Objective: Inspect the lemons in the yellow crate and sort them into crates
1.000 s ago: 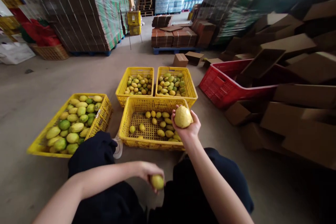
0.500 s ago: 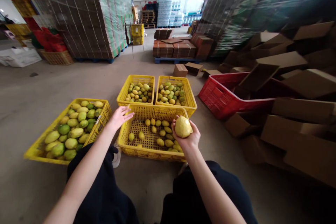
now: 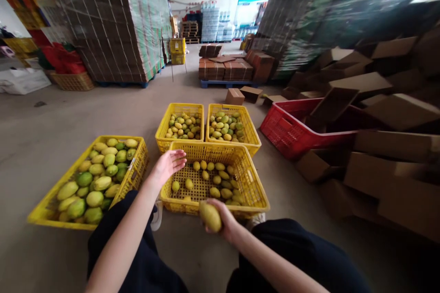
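- While the left leg point(image 3: 154, 265) covers a near corner of the left crate point(image 3: 139, 171), the right hand point(image 3: 222, 220) has its fingers closed round a fruit point(image 3: 210, 218), low in front of the front crate point(image 3: 253, 182).
- That fruit's a beauty: plump, oval, dull yellow-green.
- And here's the left hand point(image 3: 167, 165), fingers extended and holding nothing, over the front crate's far left corner, blocking some of it; touching, I can't tell.
- Inside, loose fruits point(image 3: 225, 193) bunch to the right, yellowish ovals; the left crate brims with yellow and green ones.
- Just behind, two fruit-filled yellow crates point(image 3: 252, 136) stand side by side.
- Off right, the red crate point(image 3: 287, 132) sits beside heaped cardboard boxes point(image 3: 378, 167).
- Way back, bundled cartons point(image 3: 237, 72) on a blue pallet point(image 3: 220, 84).
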A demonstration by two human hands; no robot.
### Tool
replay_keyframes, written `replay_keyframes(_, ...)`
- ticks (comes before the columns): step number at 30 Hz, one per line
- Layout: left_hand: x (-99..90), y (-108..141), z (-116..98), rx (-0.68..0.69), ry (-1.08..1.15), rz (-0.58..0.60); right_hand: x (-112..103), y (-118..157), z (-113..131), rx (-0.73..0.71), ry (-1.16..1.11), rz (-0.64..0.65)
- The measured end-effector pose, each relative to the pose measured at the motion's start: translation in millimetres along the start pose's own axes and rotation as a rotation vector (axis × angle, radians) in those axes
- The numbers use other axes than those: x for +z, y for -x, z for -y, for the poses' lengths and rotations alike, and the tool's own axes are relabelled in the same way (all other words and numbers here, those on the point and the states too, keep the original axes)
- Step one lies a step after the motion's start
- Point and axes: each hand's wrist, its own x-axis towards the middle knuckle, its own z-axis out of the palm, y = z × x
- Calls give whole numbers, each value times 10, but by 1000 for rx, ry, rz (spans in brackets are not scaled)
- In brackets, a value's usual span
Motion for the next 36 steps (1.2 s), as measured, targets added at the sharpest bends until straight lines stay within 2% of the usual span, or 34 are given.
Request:
replay_keyframes(2, 28, 28, 21, -7, 10, -19, -93, -105, -290, 181, 103, -13)
replay_keyframes(3, 44, 36, 50, -18, 0, -23, -129, -142, -360, 273, 168, -27)
replay_keyframes(4, 63, 39, 89, -30, -18, -20, -148, -163, -358, 343, 216, -46)
replay_keyframes(5, 83, 39, 134, -47, -45, -5, -145, -166, -271, 333, 239, -84)
replay_keyframes(6, 104, 36, 184, -65, -75, 17, -121, -151, -97, 301, 230, -142)
replay_keyframes(7, 125, 31, 234, -84, -105, 40, -78, -125, 155, 181, 168, -174)
replay_keyframes(9, 163, 23, 326, -115, -160, 74, 28, -61, 816, -195, -25, -199)
replay_keyframes(10, 177, 20, 362, -122, -183, 80, 69, -37, 1166, -329, -74, -204)
replay_keyframes(12, 189, 18, 413, -129, -230, 83, 85, -21, 1750, -512, -140, -251)
replay_keyframes(14, 180, 18, 436, -128, -275, 97, 4, -41, 2034, -612, -169, -303)
replay_keyframes(16, 157, 15, 441, -113, -312, 114, -139, -83, 1990, -608, -165, -339)
replay_keyframes(20, 108, -11, 450, -48, -359, 114, -405, -205, 1467, -432, -73, -346)
replay_keyframes(23, 93, -35, 480, -43, -402, 99, -484, -286, 1266, -364, 8, -324)
replay_keyframes(29, 91, -42, 527, -87, -502, 55, -643, -451, 1407, -421, 219, -286)
replay_keyframes(34, 69, -72, 541, -99, -608, 52, -1060, -749, 1398, -341, 466, -372)
replay_keyframes(36, 34, -109, 588, -31, -754, 67, -1232, -907, 1350, -326, 522, -377)
